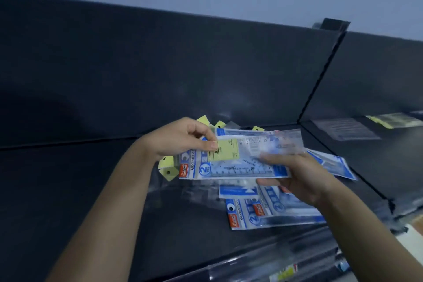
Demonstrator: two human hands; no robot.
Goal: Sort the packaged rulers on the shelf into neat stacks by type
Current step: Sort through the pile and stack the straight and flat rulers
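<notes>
My left hand (pixel 180 137) pinches the yellow-labelled end of a clear packaged ruler (pixel 258 143) held above the shelf. My right hand (pixel 297 176) grips a blue-and-white geometric ruler pack (pixel 229 167) from below, and its fingers also touch the clear ruler's right part. Below lie more blue geometric packs (pixel 256 213) in a loose heap on the dark shelf (pixel 68 167). Yellow-tagged ruler packs (pixel 168 170) stick out behind and left of the held packs.
A dark back panel (pixel 160 64) rises behind the shelf. A divider (pixel 320 80) separates a right bay holding a clear pack (pixel 345 129) and a yellow-labelled pack (pixel 393 120). More clear packs (pixel 283 270) lie on a lower level at the bottom right.
</notes>
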